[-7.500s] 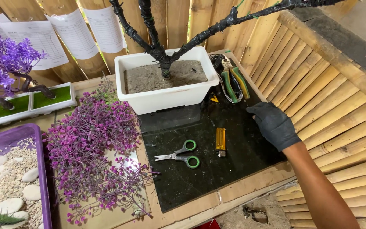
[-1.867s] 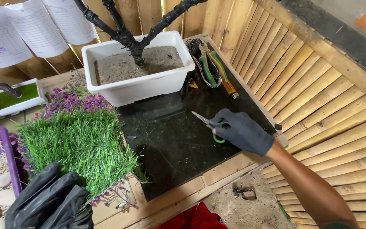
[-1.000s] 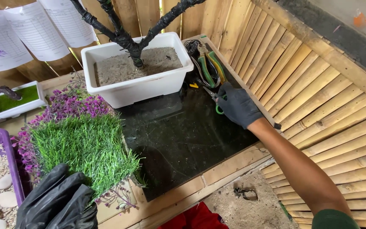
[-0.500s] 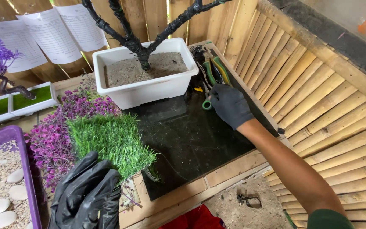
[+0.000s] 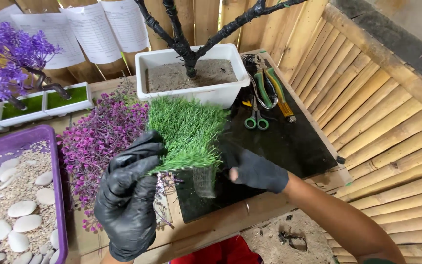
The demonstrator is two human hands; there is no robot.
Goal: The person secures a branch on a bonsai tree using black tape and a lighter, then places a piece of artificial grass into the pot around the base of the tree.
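Both hands grip one thing: the left hand [image 5: 125,205], in a black rubbery glove, closes its fingers over the near left edge of a square mat of green artificial grass [image 5: 186,129], while the right hand [image 5: 252,168], in a dark fabric glove, pinches the mat's near right corner, where the pale mesh backing shows below the blades. Held from two sides like this, the floppy mat stays spread and lifted off the surface rather than folding on itself. It hangs tilted, its far edge reaching toward the white rectangular plastic planter [image 5: 191,73] filled with grey sand, from which a black-wrapped bare tree trunk [image 5: 184,39] rises; the planter sits just beyond both hands. Under and beyond the right hand lies a dark stone-like slab [image 5: 289,146] on the wooden surface [image 5: 221,230], and farther on, green-handled scissors [image 5: 256,117] and green-and-yellow-handled pliers [image 5: 274,90] lie together at the slab's far corner, out of the way of the mat. Left of the left hand, a heap of purple artificial flower sprigs [image 5: 101,139] lies touching the mat, and farther left stands a purple plastic tray [image 5: 59,195] of white pebbles and gravel.
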